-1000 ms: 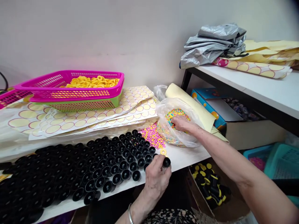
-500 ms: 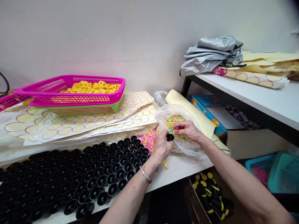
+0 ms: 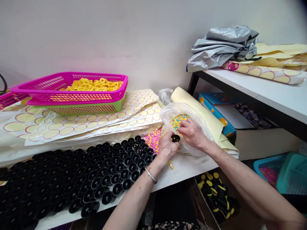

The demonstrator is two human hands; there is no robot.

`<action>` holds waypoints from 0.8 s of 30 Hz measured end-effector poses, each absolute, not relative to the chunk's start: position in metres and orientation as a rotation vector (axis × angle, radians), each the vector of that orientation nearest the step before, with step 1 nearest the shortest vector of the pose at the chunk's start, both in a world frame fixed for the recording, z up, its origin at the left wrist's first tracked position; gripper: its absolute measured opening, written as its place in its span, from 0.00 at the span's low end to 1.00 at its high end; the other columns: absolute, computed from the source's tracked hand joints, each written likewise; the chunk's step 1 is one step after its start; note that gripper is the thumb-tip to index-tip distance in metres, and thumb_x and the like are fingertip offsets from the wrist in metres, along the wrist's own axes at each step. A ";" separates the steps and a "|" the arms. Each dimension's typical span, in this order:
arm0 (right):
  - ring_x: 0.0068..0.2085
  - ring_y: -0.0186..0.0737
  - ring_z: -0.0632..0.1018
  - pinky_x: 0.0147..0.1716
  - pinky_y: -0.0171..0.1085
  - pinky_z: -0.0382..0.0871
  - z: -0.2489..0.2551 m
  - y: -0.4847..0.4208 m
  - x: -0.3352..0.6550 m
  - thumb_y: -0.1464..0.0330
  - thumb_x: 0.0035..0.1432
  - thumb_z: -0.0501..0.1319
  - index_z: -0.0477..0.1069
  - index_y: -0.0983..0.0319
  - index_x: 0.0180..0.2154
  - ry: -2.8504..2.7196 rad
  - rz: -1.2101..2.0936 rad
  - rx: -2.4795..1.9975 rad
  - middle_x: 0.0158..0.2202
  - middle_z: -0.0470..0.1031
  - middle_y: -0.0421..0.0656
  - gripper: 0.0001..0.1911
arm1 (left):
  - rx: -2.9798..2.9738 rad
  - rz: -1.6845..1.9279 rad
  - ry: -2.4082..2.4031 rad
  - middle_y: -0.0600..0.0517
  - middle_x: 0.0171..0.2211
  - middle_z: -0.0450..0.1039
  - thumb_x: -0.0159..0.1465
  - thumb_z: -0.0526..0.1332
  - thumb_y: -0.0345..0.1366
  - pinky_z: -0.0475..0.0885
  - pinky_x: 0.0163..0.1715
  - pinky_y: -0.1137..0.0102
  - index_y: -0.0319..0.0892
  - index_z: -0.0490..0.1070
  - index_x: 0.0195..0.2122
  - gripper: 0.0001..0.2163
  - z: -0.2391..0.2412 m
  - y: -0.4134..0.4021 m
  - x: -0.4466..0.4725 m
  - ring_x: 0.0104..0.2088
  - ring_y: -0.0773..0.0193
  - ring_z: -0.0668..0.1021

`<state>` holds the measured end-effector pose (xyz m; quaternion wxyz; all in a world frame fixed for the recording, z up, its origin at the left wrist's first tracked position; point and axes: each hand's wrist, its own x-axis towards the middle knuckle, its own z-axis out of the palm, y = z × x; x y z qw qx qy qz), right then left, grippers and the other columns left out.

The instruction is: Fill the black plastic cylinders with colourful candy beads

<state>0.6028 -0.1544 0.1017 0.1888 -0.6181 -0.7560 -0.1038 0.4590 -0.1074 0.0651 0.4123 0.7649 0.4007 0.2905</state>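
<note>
Black and open-topped, a small cup (image 3: 176,138) is being clasped by the left grip (image 3: 168,146), just beside a clear bag (image 3: 203,120) of multicoloured pellets (image 3: 177,120). Next to it, the right grip (image 3: 193,133) is hovering at the bag's mouth with bent fingers; whether they are pinching any pellets I cannot tell, the knuckles hiding their tips. Left of the bag, pink and yellow bits (image 3: 153,139) are lying loose on the white surface (image 3: 189,166), and rows of black cups (image 3: 106,180) are standing farther left. Behind these, circle-printed sheets (image 3: 105,120) are lying beneath a green basket (image 3: 96,109), with a magenta basket (image 3: 55,95) of yellow rings (image 3: 96,84) sitting on it. Below the surface, a carton (image 3: 242,220) is holding black-and-yellow pieces (image 3: 219,195)
</note>
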 end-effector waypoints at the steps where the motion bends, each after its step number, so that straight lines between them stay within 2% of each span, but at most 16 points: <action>1: 0.37 0.41 0.67 0.36 0.39 0.59 0.096 -0.154 0.608 0.75 0.53 0.54 0.75 0.63 0.29 -1.993 -0.201 -1.728 0.32 0.71 0.46 0.11 | 1.907 0.736 0.999 0.58 0.24 0.68 0.45 0.60 0.28 0.59 0.25 0.75 0.41 0.72 0.34 0.13 0.066 -0.112 0.454 0.25 0.70 0.67; 6: 0.28 0.35 0.69 0.30 0.35 0.61 0.069 -0.154 0.621 0.68 0.47 0.59 0.74 0.64 0.28 -1.524 0.376 -1.668 0.26 0.71 0.40 0.07 | 1.968 0.715 0.884 0.58 0.24 0.68 0.47 0.58 0.26 0.61 0.24 0.76 0.42 0.71 0.32 0.10 0.065 -0.160 0.415 0.23 0.71 0.67; 8: 0.26 0.34 0.68 0.27 0.34 0.60 0.060 -0.155 0.620 0.67 0.46 0.59 0.73 0.64 0.27 -1.456 0.464 -1.723 0.23 0.70 0.38 0.07 | 2.119 0.692 0.871 0.56 0.26 0.68 0.48 0.57 0.25 0.62 0.25 0.75 0.41 0.69 0.29 0.09 0.061 -0.183 0.395 0.25 0.70 0.68; 10: 0.25 0.33 0.67 0.26 0.33 0.58 0.056 -0.155 0.618 0.66 0.46 0.59 0.73 0.64 0.27 -1.435 0.421 -1.764 0.22 0.69 0.38 0.08 | 2.290 0.686 0.907 0.52 0.32 0.70 0.48 0.57 0.25 0.65 0.29 0.72 0.41 0.68 0.30 0.08 0.055 -0.200 0.378 0.30 0.67 0.70; 12: 0.26 0.34 0.67 0.26 0.33 0.59 0.057 -0.155 0.614 0.67 0.46 0.58 0.73 0.64 0.28 -1.467 0.317 -1.800 0.24 0.69 0.39 0.08 | 2.471 0.700 0.994 0.47 0.42 0.70 0.50 0.60 0.26 0.67 0.36 0.67 0.41 0.69 0.33 0.09 0.049 -0.208 0.365 0.39 0.60 0.71; 15: 0.31 0.36 0.71 0.30 0.33 0.61 0.067 -0.153 0.607 0.69 0.47 0.57 0.73 0.64 0.28 -1.623 0.222 -1.981 0.28 0.72 0.42 0.07 | 2.716 0.747 1.101 0.44 0.53 0.65 0.51 0.65 0.32 0.65 0.45 0.56 0.41 0.70 0.37 0.11 0.038 -0.208 0.356 0.52 0.48 0.65; 19: 0.39 0.46 0.74 0.35 0.36 0.63 0.081 -0.145 0.603 0.72 0.50 0.54 0.75 0.65 0.32 -1.718 0.190 -2.395 0.35 0.75 0.50 0.11 | 2.848 0.787 1.148 0.43 0.54 0.65 0.53 0.65 0.36 0.63 0.47 0.54 0.41 0.71 0.40 0.14 0.028 -0.201 0.360 0.56 0.45 0.63; 22: 0.45 0.55 0.73 0.40 0.41 0.63 0.082 -0.132 0.605 0.77 0.47 0.55 0.75 0.70 0.35 -1.695 0.182 -2.443 0.40 0.74 0.59 0.14 | 2.887 0.780 1.165 0.42 0.54 0.65 0.54 0.64 0.35 0.63 0.47 0.54 0.40 0.71 0.42 0.13 0.027 -0.197 0.366 0.56 0.45 0.63; 24: 0.47 0.57 0.72 0.42 0.42 0.62 0.078 -0.121 0.607 0.78 0.43 0.56 0.75 0.72 0.34 -1.701 0.226 -2.408 0.41 0.73 0.62 0.14 | 2.909 0.779 1.144 0.41 0.55 0.65 0.55 0.64 0.35 0.64 0.47 0.54 0.39 0.71 0.43 0.14 0.029 -0.195 0.369 0.56 0.44 0.64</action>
